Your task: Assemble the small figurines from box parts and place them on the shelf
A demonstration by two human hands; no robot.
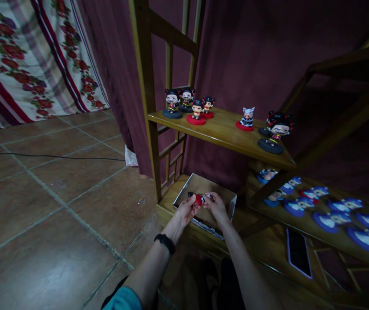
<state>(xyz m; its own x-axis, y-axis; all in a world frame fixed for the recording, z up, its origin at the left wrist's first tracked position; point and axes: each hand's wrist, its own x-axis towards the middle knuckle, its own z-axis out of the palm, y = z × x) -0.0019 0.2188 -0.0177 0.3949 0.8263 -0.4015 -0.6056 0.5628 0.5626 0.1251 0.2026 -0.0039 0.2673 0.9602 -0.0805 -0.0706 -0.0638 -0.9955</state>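
Above a shallow open cardboard box [231, 203], both my hands are closed on a small figurine [199, 199] with a red part and a black-and-white part. My left hand [187, 210] pinches its left side, where a dark piece shows by the thumb. On the other side, the fingers of my right hand [216, 206] grip the pale end. Fingers cover much of the figurine, so I cannot tell if it is one piece or two. The box rests on the low shelf [171, 193] of a wooden stand, under my hands.
Several figurines on red or dark round bases stand on the upper shelf [223, 125], among them a white-haired figurine [247, 117]. Several blue-and-white figurines [331, 218] line the right shelf. Below them lies a phone [299, 253]. A cable [51, 156] crosses the tiled floor.
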